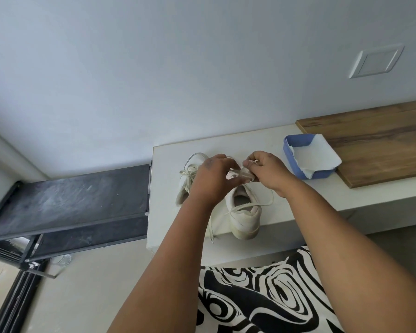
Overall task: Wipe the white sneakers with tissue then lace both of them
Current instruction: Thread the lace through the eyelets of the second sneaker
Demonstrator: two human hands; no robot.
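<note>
Both hands are mid-lacing, looks like: left hand and right hand each pinch shoelace over the right sneaker, other sneaker at 9 o'clock on the white desk, so next probably threading an eyelet.

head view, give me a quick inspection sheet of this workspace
surface: white counter, wood board at right
job's things: two white sneakers, right one heel toward camera, left one partly hidden; laces loose; tissue in blue box
clutter: nothing seen
grippers: left hand and right hand over right sneaker, both pinching lace
cables: nothing seen
surroundings: grey wall, wall plate, dark shelf at left
</note>
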